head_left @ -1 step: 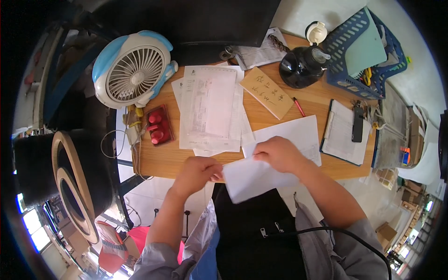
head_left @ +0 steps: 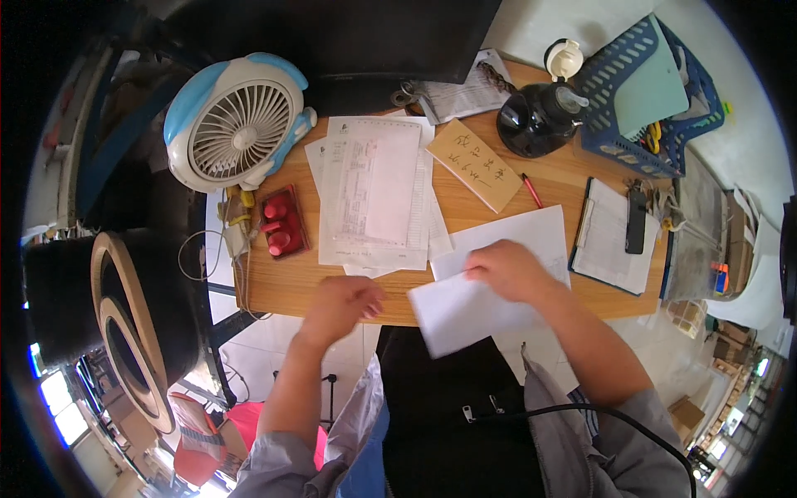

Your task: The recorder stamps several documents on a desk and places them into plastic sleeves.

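A blank white sheet of paper (head_left: 466, 314) hangs over the front edge of the desk, its upper edge pinched in my right hand (head_left: 510, 270). Under that hand, another white sheet (head_left: 535, 232) with faint print lies on the desktop. My left hand (head_left: 342, 307) hovers at the front edge, left of the held paper and apart from it. Its fingers are loosely bent and a little blurred, with nothing in them. Beyond it lies a pile of printed forms (head_left: 374, 187), the top one pinkish in its middle.
Around the wooden desk (head_left: 282, 286) stand a blue-and-white fan (head_left: 243, 133), a red tray (head_left: 284, 222), a dark bottle (head_left: 535, 120) and a blue basket (head_left: 618, 149). A brown envelope (head_left: 475, 166), a red pen (head_left: 532, 190) and a clipboard (head_left: 610, 241) with a phone (head_left: 636, 222) lie rightward.
My left hand has come away from the paper's left edge and shifted left. My right hand has moved slightly right, carrying the sheet with it.
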A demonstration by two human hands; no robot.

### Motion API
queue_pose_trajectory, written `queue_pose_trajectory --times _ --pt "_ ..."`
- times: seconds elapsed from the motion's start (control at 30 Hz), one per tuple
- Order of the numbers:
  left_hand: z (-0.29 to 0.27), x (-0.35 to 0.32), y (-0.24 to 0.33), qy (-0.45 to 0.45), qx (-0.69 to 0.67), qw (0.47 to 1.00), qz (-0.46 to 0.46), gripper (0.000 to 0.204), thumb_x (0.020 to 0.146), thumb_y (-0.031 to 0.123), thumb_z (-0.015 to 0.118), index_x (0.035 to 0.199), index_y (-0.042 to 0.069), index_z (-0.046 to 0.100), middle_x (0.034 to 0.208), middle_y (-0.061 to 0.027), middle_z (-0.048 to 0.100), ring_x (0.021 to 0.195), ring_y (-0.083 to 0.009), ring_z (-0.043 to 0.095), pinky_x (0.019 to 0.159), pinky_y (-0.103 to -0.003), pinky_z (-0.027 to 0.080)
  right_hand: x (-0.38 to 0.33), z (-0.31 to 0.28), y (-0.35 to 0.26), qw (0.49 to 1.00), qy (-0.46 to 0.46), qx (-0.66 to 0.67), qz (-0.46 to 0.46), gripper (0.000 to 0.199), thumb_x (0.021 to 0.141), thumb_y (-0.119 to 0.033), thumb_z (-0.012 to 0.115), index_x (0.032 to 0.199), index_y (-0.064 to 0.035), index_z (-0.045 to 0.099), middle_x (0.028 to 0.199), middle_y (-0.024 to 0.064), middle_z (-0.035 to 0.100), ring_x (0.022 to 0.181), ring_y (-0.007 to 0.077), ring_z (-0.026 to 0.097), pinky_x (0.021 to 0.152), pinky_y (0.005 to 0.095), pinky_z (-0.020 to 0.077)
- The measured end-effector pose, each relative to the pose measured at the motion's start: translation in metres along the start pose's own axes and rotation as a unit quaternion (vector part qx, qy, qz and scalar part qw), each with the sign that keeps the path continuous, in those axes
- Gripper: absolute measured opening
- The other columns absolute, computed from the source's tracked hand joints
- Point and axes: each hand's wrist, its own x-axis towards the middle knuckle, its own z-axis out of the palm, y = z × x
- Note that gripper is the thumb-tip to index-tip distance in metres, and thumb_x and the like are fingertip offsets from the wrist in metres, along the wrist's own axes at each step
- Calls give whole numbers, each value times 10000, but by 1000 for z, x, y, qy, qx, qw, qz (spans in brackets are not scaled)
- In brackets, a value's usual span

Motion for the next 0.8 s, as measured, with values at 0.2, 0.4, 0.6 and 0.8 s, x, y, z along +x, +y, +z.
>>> queue_pose_trajectory --times 0.2,0.4,0.6,0.8 --pt "22 14 14 206 190 910 305 179 854 187 633 967 52 662 821 -87 692 766 -235 662 716 -367 510 -12 -9 4 998 4 35 59 163 854 -252 601 853 -95 644 812 114 658 799 315 617 711 414 470" --pt "41 18 15 9 372 909 188 230 848 325 600 859 102 649 742 -137 627 732 -348 602 665 -446 471 -18 -5 8 1000 8 2 -28 142 829 -182 628 840 -41 639 774 114 650 713 277 626 660 365 483" --pt "31 48 -4 230 137 951 153 184 869 242 585 923 82 659 834 -167 644 787 -346 618 693 -419 487 -36 -38 97 961 138 102 217 129 877 -179 587 903 -62 635 755 45 632 727 149 618 677 292 475" --pt "53 63 -43 200 -83 969 121 223 848 194 646 1011 44 665 849 -151 662 777 -249 645 695 -339 499 -2 34 76 903 129 381 151 399 856 -241 662 1193 -62 544 928 -14 587 914 119 557 772 260 435"
